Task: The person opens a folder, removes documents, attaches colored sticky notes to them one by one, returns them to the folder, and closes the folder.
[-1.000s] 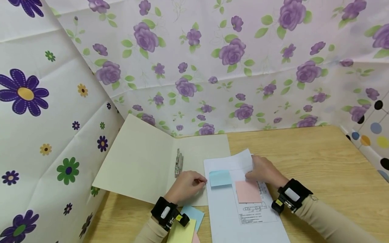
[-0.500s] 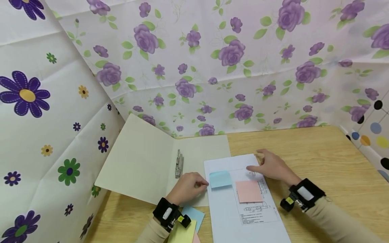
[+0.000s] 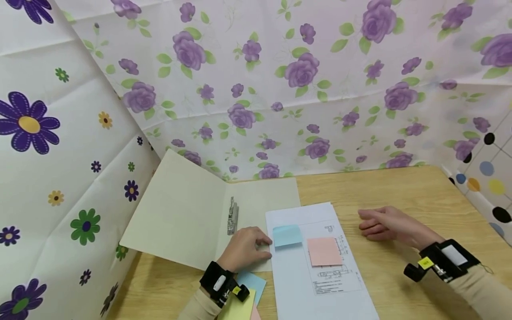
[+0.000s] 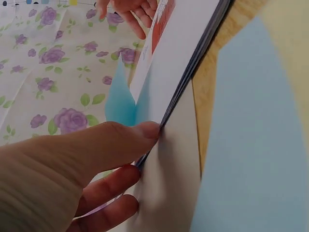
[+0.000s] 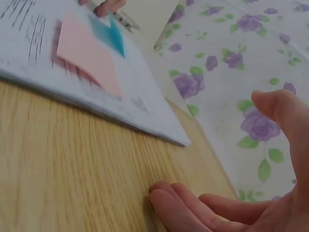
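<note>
A stack of white paper (image 3: 292, 275) with printed drawings lies partly over the right cover of an open cream folder (image 3: 180, 209). On its top sheet are a blue sticky note (image 3: 287, 235) and a pink sticky note (image 3: 325, 251). My left hand (image 3: 246, 250) touches the stack's left edge, thumb and fingertips apart; the left wrist view shows the thumb (image 4: 140, 133) against the sheet edges. Off to the right of the stack, my right hand (image 3: 394, 227) holds nothing. In the right wrist view its fingers (image 5: 183, 208) are relaxed, over the table.
A metal clip (image 3: 232, 215) is fixed along the folder's spine, and the left cover leans up against the flowered cloth (image 3: 256, 89). Yellow, blue and pink sticky notes (image 3: 240, 306) lie on the wooden table (image 3: 380, 186) beneath my left wrist.
My right hand has let go of the stack's upper right corner and moved right. The lifted corner now lies flat. My left thumb and fingertips have spread apart along the left edge.
</note>
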Demonstrator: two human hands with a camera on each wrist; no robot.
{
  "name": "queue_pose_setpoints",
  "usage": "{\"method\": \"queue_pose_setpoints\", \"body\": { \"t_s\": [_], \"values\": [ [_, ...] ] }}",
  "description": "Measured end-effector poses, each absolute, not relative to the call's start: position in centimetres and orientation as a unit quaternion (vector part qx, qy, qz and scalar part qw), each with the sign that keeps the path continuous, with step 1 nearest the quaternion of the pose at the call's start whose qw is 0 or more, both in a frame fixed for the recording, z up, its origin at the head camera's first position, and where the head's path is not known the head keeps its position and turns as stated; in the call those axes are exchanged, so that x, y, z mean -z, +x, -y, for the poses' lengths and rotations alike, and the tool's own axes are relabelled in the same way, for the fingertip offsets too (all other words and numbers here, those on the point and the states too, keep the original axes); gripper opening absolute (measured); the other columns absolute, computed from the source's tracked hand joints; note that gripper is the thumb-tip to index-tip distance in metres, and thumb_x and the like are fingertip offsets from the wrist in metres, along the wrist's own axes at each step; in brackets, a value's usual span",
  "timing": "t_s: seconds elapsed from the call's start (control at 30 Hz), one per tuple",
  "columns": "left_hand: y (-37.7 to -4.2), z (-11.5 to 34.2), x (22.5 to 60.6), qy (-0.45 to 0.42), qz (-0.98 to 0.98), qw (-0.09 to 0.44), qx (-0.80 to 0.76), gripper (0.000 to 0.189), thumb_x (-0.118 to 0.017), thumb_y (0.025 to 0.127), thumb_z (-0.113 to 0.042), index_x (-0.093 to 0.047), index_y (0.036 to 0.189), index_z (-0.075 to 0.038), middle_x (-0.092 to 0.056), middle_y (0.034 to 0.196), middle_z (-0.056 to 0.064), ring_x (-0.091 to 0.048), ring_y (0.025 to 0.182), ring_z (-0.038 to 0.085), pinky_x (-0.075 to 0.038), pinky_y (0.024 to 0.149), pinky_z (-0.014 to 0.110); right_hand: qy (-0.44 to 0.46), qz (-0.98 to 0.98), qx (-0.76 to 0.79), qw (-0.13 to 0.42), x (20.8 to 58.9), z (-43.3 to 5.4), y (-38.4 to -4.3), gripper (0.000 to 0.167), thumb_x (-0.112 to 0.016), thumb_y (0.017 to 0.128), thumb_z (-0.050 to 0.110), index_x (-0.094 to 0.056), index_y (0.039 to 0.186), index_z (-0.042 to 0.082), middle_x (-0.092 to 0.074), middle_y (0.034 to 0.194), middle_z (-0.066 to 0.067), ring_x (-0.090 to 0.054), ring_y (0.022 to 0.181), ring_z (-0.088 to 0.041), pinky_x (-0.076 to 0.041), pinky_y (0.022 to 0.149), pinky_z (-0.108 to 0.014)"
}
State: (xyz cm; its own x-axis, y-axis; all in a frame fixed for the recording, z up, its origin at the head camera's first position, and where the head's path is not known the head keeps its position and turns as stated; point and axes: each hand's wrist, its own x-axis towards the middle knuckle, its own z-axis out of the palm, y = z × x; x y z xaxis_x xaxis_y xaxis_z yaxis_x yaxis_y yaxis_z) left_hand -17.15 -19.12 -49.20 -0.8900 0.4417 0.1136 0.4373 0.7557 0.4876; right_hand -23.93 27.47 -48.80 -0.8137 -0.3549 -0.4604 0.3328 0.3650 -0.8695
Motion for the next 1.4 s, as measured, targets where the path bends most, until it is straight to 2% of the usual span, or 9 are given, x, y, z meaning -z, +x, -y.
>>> {"method": "queue_pose_setpoints", "body": {
  "t_s": [0.2, 0.43, 0.67, 0.83, 0.97, 1.03, 1.2, 1.3, 1.4],
  "values": [
    [-17.1, 19.2, 49.4, 0.240, -0.938, -0.007, -0.251, 0.025, -0.101, 0.084, -0.022, -0.090, 0.105, -0.015, -0.085, 0.104, 0.000, -0.071, 0.088, 0.012, -0.052, 0.078, 0.023, -0.024, -0.743, 0.588, 0.319, 48.6, -25.5, -23.6, 0.088, -0.057, 0.118, 0.049, -0.029, 0.169, -0.018, -0.069, 0.153, -0.032, -0.080, 0.127, -0.023, -0.066, 0.108, -0.037],
    [-18.6, 20.2, 52.7, 0.287, -0.922, -0.055, -0.254, 0.020, -0.099, 0.086, -0.033, -0.090, 0.102, -0.024, -0.084, 0.100, -0.010, -0.065, 0.082, 0.000, -0.050, 0.071, 0.024, -0.036, -0.737, 0.593, 0.323, 48.9, -22.7, -24.1, 0.076, -0.059, 0.117, 0.044, -0.046, 0.163, -0.015, -0.081, 0.135, -0.017, -0.083, 0.112, -0.016, -0.068, 0.100, -0.031],
    [-18.3, 20.1, 51.7, 0.261, -0.925, -0.031, -0.275, 0.022, -0.101, 0.083, -0.027, -0.091, 0.100, -0.019, -0.085, 0.101, -0.003, -0.070, 0.085, 0.006, -0.055, 0.074, 0.025, -0.019, -0.743, 0.590, 0.314, 48.7, -21.3, -24.5, 0.064, -0.059, 0.117, 0.040, -0.060, 0.153, -0.012, -0.084, 0.120, -0.006, -0.082, 0.099, -0.011, -0.069, 0.091, -0.028],
    [-19.3, 20.9, 54.6, 0.254, -0.930, -0.030, -0.266, 0.024, -0.101, 0.083, -0.035, -0.091, 0.103, -0.026, -0.084, 0.104, -0.011, -0.067, 0.087, -0.003, -0.054, 0.076, 0.020, -0.017, -0.751, 0.581, 0.313, 48.6, -20.5, -24.5, 0.055, -0.060, 0.116, 0.041, -0.072, 0.140, -0.007, -0.080, 0.104, -0.001, -0.076, 0.086, -0.008, -0.067, 0.083, -0.025],
    [-18.5, 20.3, 52.9, 0.242, -0.930, -0.009, -0.277, 0.025, -0.102, 0.083, -0.033, -0.091, 0.103, -0.023, -0.085, 0.107, -0.007, -0.069, 0.089, 0.001, -0.055, 0.078, 0.022, -0.031, -0.773, 0.552, 0.310, 48.8, -19.9, -24.3, 0.051, -0.063, 0.115, 0.044, -0.078, 0.125, -0.004, -0.076, 0.095, 0.001, -0.071, 0.082, -0.009, -0.064, 0.078, -0.026],
    [-17.8, 19.8, 51.3, 0.243, -0.928, -0.007, -0.282, 0.024, -0.102, 0.083, -0.029, -0.091, 0.103, -0.019, -0.085, 0.107, -0.003, -0.071, 0.089, 0.006, -0.055, 0.077, 0.024, -0.042, -0.782, 0.541, 0.307, 48.9, -19.5, -24.1, 0.051, -0.065, 0.113, 0.045, -0.080, 0.124, -0.003, -0.076, 0.090, 0.001, -0.071, 0.082, -0.011, -0.062, 0.075, -0.026],
    [-16.7, 18.9, 49.1, 0.225, -0.936, 0.002, -0.271, 0.023, -0.101, 0.083, -0.022, -0.091, 0.102, -0.013, -0.086, 0.108, 0.002, -0.076, 0.094, 0.017, -0.058, 0.082, 0.028, -0.064, -0.789, 0.538, 0.289, 49.1, -18.7, -23.6, 0.055, -0.065, 0.114, 0.039, -0.066, 0.147, -0.005, -0.080, 0.108, -0.008, -0.073, 0.092, -0.016, -0.057, 0.078, -0.029],
    [-16.6, 18.7, 49.0, 0.213, -0.942, 0.007, -0.259, 0.023, -0.101, 0.083, -0.020, -0.090, 0.102, -0.013, -0.086, 0.110, 0.002, -0.077, 0.096, 0.020, -0.059, 0.085, 0.029, -0.070, -0.784, 0.549, 0.282, 49.6, -17.9, -23.0, 0.065, -0.065, 0.113, 0.033, -0.048, 0.163, -0.005, -0.078, 0.135, -0.017, -0.073, 0.105, -0.018, -0.058, 0.086, -0.030],
    [-16.5, 18.7, 49.2, 0.210, -0.942, 0.011, -0.260, 0.023, -0.101, 0.084, -0.020, -0.091, 0.103, -0.014, -0.086, 0.111, 0.002, -0.077, 0.098, 0.021, -0.059, 0.086, 0.030, -0.069, -0.775, 0.567, 0.269, 50.5, -17.0, -22.1, 0.074, -0.066, 0.109, 0.023, -0.037, 0.172, -0.002, -0.073, 0.147, -0.022, -0.074, 0.108, -0.021, -0.061, 0.088, -0.032]
  ]
}}
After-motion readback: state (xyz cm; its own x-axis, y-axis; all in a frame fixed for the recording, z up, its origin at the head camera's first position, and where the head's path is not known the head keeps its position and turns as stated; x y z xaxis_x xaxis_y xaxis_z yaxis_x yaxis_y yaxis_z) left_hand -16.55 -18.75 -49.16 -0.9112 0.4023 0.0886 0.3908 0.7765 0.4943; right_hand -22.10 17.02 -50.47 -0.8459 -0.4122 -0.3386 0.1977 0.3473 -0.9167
